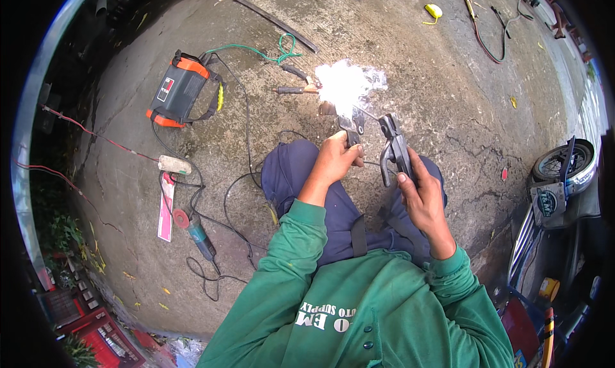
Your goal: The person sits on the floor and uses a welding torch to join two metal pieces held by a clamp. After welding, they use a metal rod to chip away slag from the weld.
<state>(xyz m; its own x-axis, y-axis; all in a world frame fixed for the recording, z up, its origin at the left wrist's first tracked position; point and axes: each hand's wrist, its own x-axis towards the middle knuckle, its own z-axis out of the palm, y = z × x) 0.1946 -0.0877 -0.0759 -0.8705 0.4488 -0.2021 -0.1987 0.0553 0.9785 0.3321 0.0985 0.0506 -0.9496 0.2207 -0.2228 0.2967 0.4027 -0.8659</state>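
My left hand [333,159] is closed around a dark metal piece [352,137] that reaches up toward a bright white welding glare [347,84] above it. The glare hides the far end of the piece and what lies under it. My right hand [423,195] grips a black electrode holder [395,143], with a thin rod [368,113] running from it up-left into the glare. A clamp with black handles [291,90] lies on the concrete just left of the glare.
An orange and black welding machine [180,89] stands at left, near cables, a white extension socket [174,165] and an angle grinder [197,233]. A metal bar [275,24] and yellow object [433,12] lie ahead. A wheeled vehicle [562,163] and tools are at right.
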